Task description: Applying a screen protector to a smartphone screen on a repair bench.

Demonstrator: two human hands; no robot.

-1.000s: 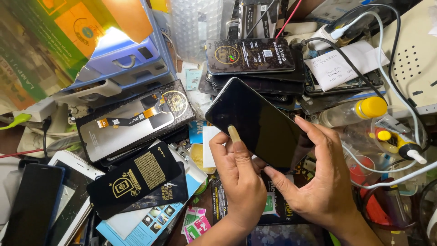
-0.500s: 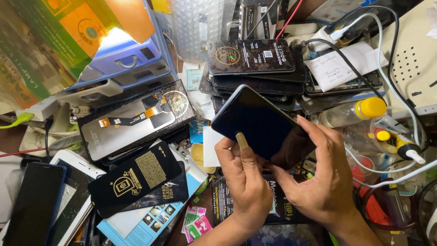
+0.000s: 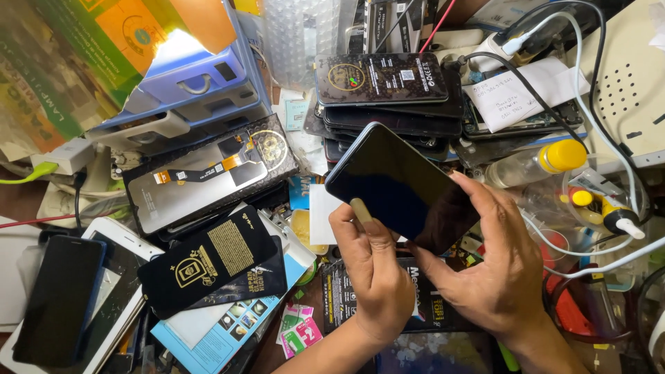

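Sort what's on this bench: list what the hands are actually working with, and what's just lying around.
In hand:
- dark phone, held by right hand
- thin tan pick, held by left hand at the phone's edge

Lying about:
- stack of phone screens
- loose display panel
- yellow-capped bottle
- black and gold packet

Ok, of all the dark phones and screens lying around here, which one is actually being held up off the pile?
The black phone at centre, gripped by both hands; the others lie flat in the clutter.
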